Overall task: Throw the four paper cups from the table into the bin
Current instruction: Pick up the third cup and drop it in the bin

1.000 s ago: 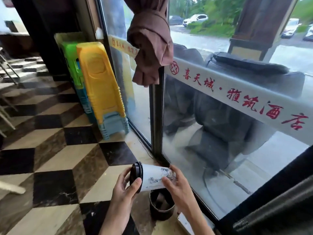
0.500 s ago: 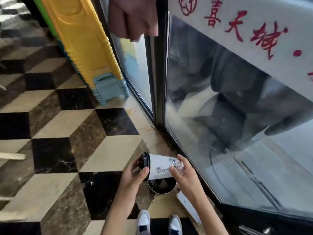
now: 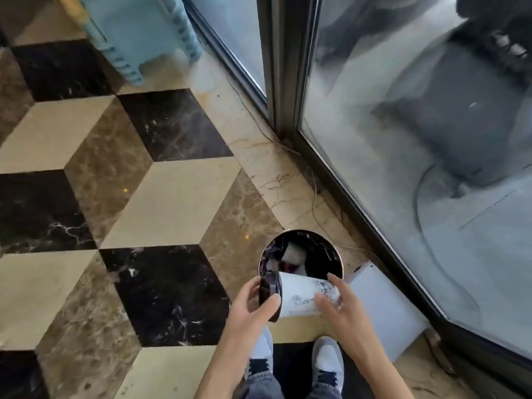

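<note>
A white paper cup (image 3: 296,295) with a black lid and a dark printed pattern lies sideways between both my hands. My left hand (image 3: 253,306) grips its lidded end and my right hand (image 3: 336,305) holds its bottom end. The cup hovers over the near rim of a small round black bin (image 3: 339,260) standing on the floor by the glass wall. Inside the bin I see another white cup (image 3: 293,251) among dark rubbish. No table is in view.
A glass wall with a dark metal frame (image 3: 276,67) runs along the right. A white flat panel (image 3: 385,306) lies on the floor beside the bin. Light blue plastic stools (image 3: 138,33) stand at the top left. My two shoes (image 3: 328,361) are below the cup.
The view has tilted down toward the floor and closer to the bin. Both hands still hold the cup sideways, now lower and right over the bin's near rim.
</note>
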A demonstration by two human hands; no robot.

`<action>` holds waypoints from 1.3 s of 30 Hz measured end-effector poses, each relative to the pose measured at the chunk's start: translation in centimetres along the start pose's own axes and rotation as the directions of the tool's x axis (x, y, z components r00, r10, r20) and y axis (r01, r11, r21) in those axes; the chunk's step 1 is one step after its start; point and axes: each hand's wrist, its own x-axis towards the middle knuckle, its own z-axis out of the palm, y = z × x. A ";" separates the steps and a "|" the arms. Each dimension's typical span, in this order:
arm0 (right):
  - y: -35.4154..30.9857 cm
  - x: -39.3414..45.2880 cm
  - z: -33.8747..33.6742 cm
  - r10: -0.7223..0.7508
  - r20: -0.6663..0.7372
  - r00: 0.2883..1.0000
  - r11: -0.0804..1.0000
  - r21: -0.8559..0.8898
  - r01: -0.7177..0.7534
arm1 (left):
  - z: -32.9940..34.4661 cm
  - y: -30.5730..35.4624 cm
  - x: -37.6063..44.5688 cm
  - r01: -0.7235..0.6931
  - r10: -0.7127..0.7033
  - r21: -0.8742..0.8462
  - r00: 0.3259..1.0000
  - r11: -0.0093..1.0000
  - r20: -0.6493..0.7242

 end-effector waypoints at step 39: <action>-23.6 -15.7 -8.2 -0.445 -0.163 0.880 0.889 0.037 0.457 | -1.8 22.0 -17.2 -0.504 0.508 0.069 0.856 0.861 -0.093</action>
